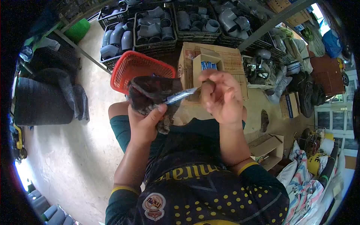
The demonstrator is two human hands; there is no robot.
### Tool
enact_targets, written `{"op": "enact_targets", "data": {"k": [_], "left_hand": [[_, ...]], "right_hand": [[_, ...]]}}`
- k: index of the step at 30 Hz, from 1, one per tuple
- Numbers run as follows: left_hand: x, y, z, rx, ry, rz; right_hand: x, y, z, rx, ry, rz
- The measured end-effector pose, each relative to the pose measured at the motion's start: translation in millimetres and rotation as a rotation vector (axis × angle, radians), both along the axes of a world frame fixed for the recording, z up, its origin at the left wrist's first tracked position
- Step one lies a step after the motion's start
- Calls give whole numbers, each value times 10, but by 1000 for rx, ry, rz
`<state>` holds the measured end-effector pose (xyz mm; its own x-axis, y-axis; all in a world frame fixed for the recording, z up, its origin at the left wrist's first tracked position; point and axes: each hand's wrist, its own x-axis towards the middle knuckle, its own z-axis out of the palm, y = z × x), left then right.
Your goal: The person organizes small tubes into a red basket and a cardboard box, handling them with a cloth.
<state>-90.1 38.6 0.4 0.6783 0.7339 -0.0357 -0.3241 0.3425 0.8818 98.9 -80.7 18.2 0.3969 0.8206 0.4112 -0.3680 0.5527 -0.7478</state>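
My left hand (147,122) is closed around a dark, worn cloth (152,90) and a slim blue-and-white tube or packet (180,96). The thumb presses on the tube's lower end, and its narrow end points toward my right hand (225,99). That hand is raised with its thumb and fingers curled together close to the tube's tip; whatever they pinch is too small or blurred to name. Just behind the hands, an open carton (187,52) bears a smaller box (198,62) with blue packets (209,65) in it.
Beside the cloth stands a red plastic basket (122,77). Black crates (155,47) of grey pipe fittings (152,30) line the back. A slanting metal bar (270,28) crosses at upper right. To the right lie a cardboard box (275,150) and striped sacks (300,168).
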Motion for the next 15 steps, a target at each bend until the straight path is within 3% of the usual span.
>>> {"op": "enact_targets", "data": {"k": [2, 6, 10, 15], "left_hand": [[14, 8, -54, -119, -63, -17], [89, -49, 138, -64, 20, 54], [25, -38, 77, -80, -26, -178], [-66, -15, 20, -75, -94, -368]], "right_hand": [[42, -3, 17, 66, -1, 25], [10, -27, 113, 11, -44, 3], [-151, 60, 131, -386, -317, -125], [-147, 116, 136, -285, -637, -21]]}}
